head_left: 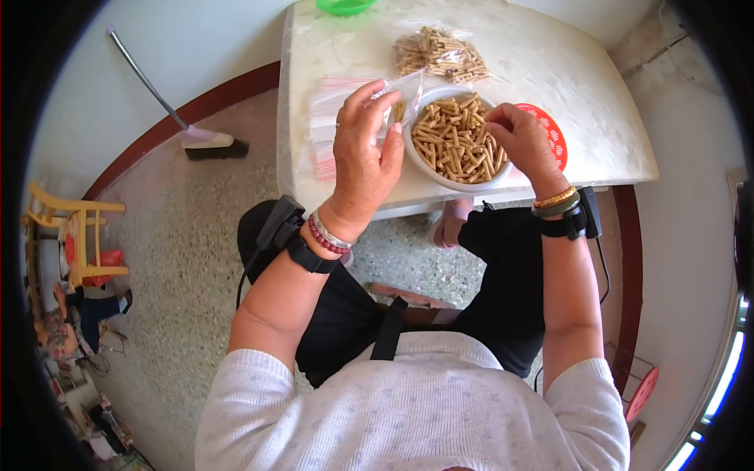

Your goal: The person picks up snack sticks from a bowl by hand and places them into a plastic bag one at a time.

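My left hand [365,149] holds a clear plastic bag [411,88] between its fingers and thumb, at the left rim of a round whitish bowl [418,161]. A little of something tan shows through the bag by the fingertips. Short tan sticks [455,141] fill the bowl in a loose heap. Over the bowl's right side is my right hand [528,145], its fingers pinched together; whatever lies between them is hidden. Flat clear bags with pink edges [323,166] lie in a stack beneath and left of my left hand.
Filled bags of sticks [441,55] lie behind the bowl on the pale table [542,47]. A red perforated plastic piece [552,133] sits beside my right hand. A green dish [345,6] stands at the back edge. Left on the floor are a broom [212,145] and a yellow chair [78,235].
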Tool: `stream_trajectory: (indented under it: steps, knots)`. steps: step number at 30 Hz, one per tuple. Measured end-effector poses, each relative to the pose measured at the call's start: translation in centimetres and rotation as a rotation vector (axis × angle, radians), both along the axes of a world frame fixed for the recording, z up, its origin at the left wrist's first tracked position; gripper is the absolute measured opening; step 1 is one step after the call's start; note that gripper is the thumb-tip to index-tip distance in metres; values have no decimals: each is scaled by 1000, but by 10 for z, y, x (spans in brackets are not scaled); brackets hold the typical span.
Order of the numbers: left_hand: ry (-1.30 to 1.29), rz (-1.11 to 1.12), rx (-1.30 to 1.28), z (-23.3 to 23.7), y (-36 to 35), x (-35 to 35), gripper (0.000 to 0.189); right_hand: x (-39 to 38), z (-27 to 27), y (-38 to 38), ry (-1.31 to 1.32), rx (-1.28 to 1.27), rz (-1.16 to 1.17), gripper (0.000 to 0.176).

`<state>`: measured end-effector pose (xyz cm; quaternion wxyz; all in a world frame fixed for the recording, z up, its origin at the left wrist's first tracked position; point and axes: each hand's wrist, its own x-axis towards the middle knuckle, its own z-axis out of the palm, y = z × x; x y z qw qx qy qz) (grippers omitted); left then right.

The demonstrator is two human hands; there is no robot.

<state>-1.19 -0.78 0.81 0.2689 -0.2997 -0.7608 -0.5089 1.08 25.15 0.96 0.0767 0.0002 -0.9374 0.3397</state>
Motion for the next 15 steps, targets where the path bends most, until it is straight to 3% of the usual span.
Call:
stream_trajectory:
  steps: [6,11,13,15]
  knots:
    - [-21,-2,-13,-3,-1,-1,21,4,21,-23,-33,-695,107,14]
    - [34,5,-96,0,0,2,11,9,30,-38,-76,-873,230,13]
    - [-19,-14,-105,0,0,2,12,10,30,-44,-73,-935,268,13]
    - [95,0,-145,-2,1,1,20,12,33,-50,-66,-964,295,13]
